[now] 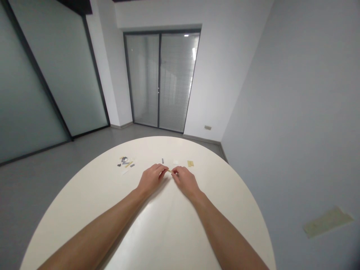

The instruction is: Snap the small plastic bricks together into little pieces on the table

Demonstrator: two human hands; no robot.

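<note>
Strip [170, 171] between hands [153, 177], pieces [128, 164] leftward on table [163, 236], doors [144, 82] beyond

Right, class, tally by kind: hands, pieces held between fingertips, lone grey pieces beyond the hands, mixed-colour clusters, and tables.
Left hand and right hand: 2
Held yellowish piece: 1
Lone grey piece: 1
Mixed-colour cluster: 1
White table: 1
Total: 6

Lighting: moderate, cool, fairly even. Glare: small white glints on the dark-framed double glass door [159, 71]; pale sheen on the round, cream-white tabletop [143, 240]. Shadow: soft-edged, along the inner side of the bare left forearm [104, 225]. Distortion: wide-angle, uprights leaning. Definition: soft; small, pale-yellow strip [170, 171] indistinct. Lower right corner: darkened.
</note>
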